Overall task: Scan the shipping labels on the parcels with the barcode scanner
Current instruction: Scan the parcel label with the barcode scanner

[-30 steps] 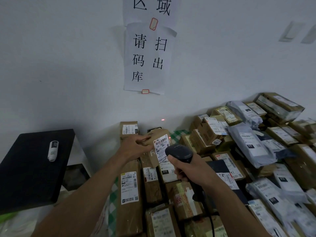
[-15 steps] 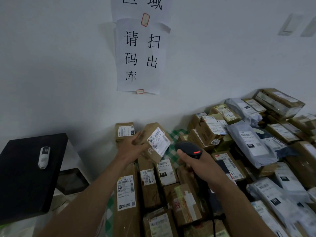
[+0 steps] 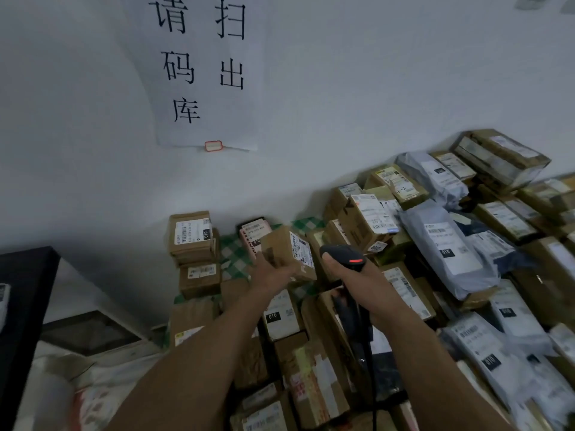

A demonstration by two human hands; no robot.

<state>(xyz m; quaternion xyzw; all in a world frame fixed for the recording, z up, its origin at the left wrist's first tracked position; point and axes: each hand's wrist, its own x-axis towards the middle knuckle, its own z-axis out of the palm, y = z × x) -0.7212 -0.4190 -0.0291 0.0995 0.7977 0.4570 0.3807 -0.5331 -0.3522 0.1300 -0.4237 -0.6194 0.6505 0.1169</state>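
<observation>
1 parcel held beside the barcode scanner.
Left fingers are hidden behind the blurred brown parcel; the left hand has its grip closed round it above the heap of parcels. The right hand clasps the black, red-marked barcode scanner just beside the white shipping label.

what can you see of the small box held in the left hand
A small brown cardboard box, tilted, up above the parcel pile. A white shipping label with barcodes covers its right-facing side, turned toward the barcode scanner gripped in the right hand. The left hand holds it from below; it's slightly blurred.
</observation>
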